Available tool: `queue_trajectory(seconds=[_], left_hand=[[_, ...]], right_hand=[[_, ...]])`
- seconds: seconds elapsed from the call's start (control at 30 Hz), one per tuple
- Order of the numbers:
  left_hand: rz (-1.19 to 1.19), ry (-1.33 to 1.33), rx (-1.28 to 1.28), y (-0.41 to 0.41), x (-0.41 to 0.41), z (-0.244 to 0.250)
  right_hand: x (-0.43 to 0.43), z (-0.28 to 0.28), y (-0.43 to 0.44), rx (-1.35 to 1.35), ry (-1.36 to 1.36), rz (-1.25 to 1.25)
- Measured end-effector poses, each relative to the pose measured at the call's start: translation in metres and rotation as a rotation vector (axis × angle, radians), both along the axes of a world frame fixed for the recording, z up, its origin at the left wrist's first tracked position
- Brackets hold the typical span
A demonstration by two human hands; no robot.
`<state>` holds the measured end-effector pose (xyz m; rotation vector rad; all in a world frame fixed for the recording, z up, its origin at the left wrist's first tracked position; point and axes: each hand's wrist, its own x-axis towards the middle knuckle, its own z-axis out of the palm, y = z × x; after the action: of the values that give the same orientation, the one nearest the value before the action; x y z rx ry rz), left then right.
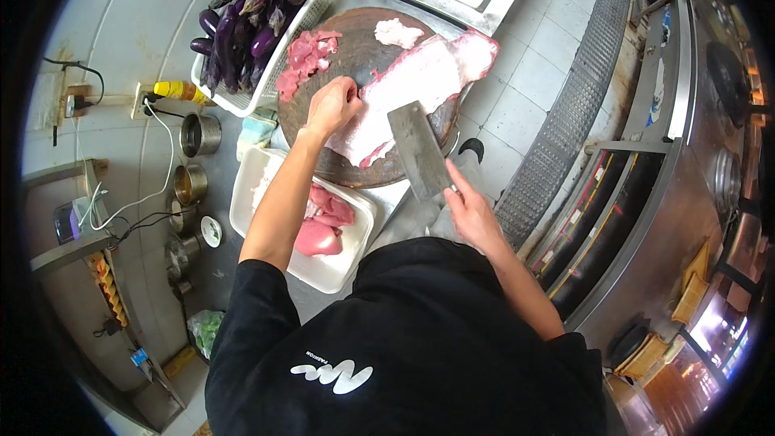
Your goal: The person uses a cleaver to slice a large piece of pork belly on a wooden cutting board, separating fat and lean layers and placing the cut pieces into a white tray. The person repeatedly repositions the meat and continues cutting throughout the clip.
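Note:
A large slab of raw meat with white fat (405,88) lies across a round wooden chopping block (357,177) and overhangs its right rim. My left hand (333,103) is at the slab's left edge with curled fingers; whether they pinch the meat is hidden. My right hand (472,212) grips the handle of a cleaver (419,148), its broad blade over the slab's lower right edge. Cut pieces of red meat (307,59) lie on the block's left side, and a lump of white fat (396,33) sits near its top.
Left of the block stands a white plastic basket of eggplants (227,51). A white tub (357,242) with raw meat (318,237) is near my body, below the block. Metal pots (200,134) stand along the tiled wall. A folded cloth (257,130) lies between basket and tub.

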<state>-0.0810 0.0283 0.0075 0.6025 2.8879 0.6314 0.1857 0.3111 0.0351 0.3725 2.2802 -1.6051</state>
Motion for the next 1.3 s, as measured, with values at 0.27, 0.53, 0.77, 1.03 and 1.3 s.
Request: queue_trajectory(seconds=[0.27,0.53,0.77,1.03,1.3], left_hand=[[-0.154,0.031,-0.117,0.057,0.039,-0.007],[-0.051,-0.055,0.048,0.037,0.022,-0.008],[0.042,-0.146,0.170,0.027,0.020,-0.012],[0.105,-0.145,0.198,0.021,0.024,-0.014],[0.130,-0.125,0.194,0.014,0.020,-0.020]], right_hand=[[-0.037,0.020,0.012,-0.239,-0.175,-0.199],[-0.065,-0.003,-0.011,-0.131,-0.114,-0.118],[-0.055,-0.036,-0.048,0.013,0.207,-0.132],[-0.059,-0.025,-0.043,-0.031,0.168,-0.137],[-0.010,0.001,-0.046,0.053,-0.003,0.070]])
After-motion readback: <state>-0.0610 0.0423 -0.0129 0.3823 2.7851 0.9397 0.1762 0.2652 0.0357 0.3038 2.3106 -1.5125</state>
